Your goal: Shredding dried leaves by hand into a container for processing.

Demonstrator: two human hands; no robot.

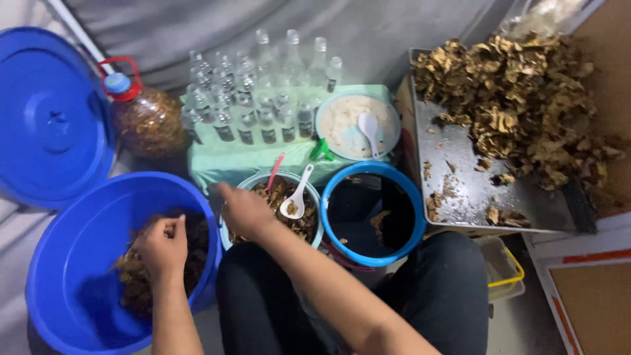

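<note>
Grey sheeting backed the floor where the left hand (162, 244), fingers pinched on dried brown pieces (135, 276) inside the large blue tub (59, 263), and the right hand (244, 209), loosely curled, apparently empty, at the bowl (315, 227), worked light, brittle material best taken gently.

— What are the two hands doing?

— The left hand (162, 246) is curled over the large blue plastic tub (59, 263), fingers pinched on the brown dried pieces (135, 276) inside. The right hand (244, 209) reaches to the rim of the pale bowl of brown pieces (309, 227), where a white plastic spoon (296, 197) rests.

— And around them?

— A blue-rimmed bowl of dark liquid (371, 217) sits just beside that bowl. Behind stand clear glass bottles (256, 98), a white bowl of pale powder (345, 121), and a round blue lid (49, 115). A metal tray (460, 164) on the right carries a heap of dried brown leaves (519, 92).
</note>
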